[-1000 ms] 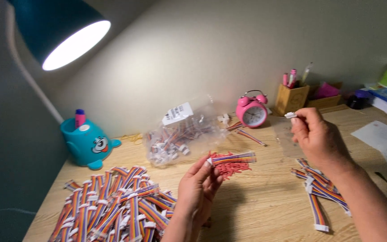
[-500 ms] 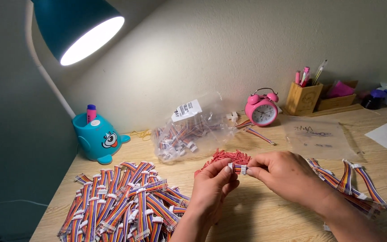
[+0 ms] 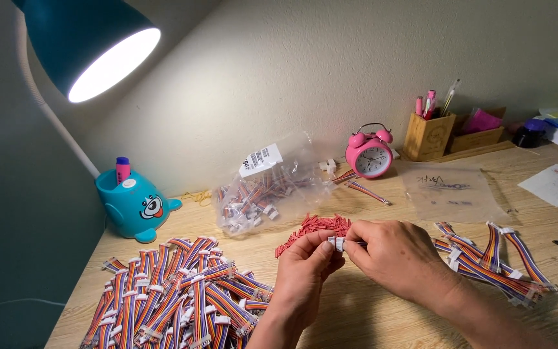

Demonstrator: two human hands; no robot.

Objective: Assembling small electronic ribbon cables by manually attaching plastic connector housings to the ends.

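A wooden desk stands against a pale wall, lit by a teal lamp. Both hands meet at the centre: the left hand and right hand pinch a small white connector between fingertips, just in front of a red pile. Bare desk lies near the front edge. A clear bag holds cables. A wooden holder holds pens. Loose rainbow cables lie heaped at left.

head-worn view, angled down over the desk, close to the hands, facing the wall
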